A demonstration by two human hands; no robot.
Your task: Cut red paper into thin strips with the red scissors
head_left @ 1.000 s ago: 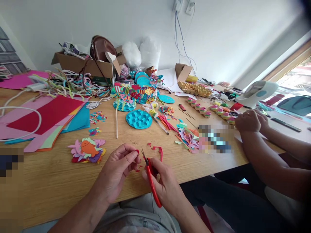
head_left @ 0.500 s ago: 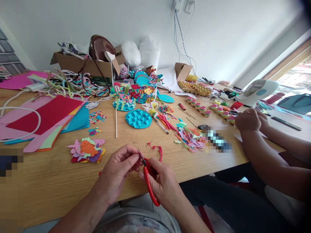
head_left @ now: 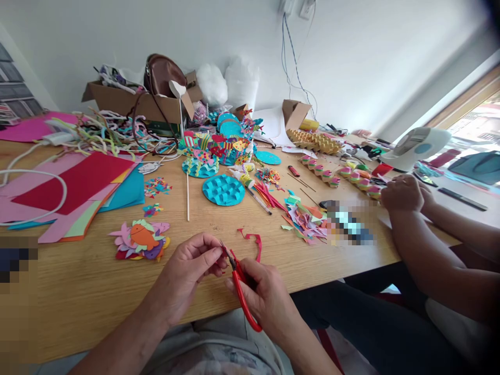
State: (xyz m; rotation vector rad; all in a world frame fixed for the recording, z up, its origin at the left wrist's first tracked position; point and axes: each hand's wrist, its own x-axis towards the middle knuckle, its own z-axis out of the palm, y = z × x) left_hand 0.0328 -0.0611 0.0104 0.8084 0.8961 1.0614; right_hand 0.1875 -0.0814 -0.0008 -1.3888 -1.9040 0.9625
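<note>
My left hand (head_left: pixel 187 271) is closed in a pinch on a small red paper piece (head_left: pixel 223 254) over the front edge of the wooden table (head_left: pixel 97 291). My right hand (head_left: pixel 265 297) grips red-handled scissors (head_left: pixel 241 291), whose blades point up and left into that piece. A curled red paper offcut (head_left: pixel 252 240) lies just beyond the hands. To the left sits a pile of paper fish cut-outs (head_left: pixel 141 240).
Coloured paper sheets (head_left: pixel 74 190) lie at the left, blue ridged discs (head_left: pixel 223 189) and paper scraps (head_left: pixel 307 219) in the middle, cardboard boxes (head_left: pixel 136 104) at the back. Another person's hands (head_left: pixel 404 194) and forearm rest on the table at the right, near a white fan (head_left: pixel 416 148).
The scissors' blades have moved up and left into the red piece held by my left hand. Both hands have drawn slightly closer together.
</note>
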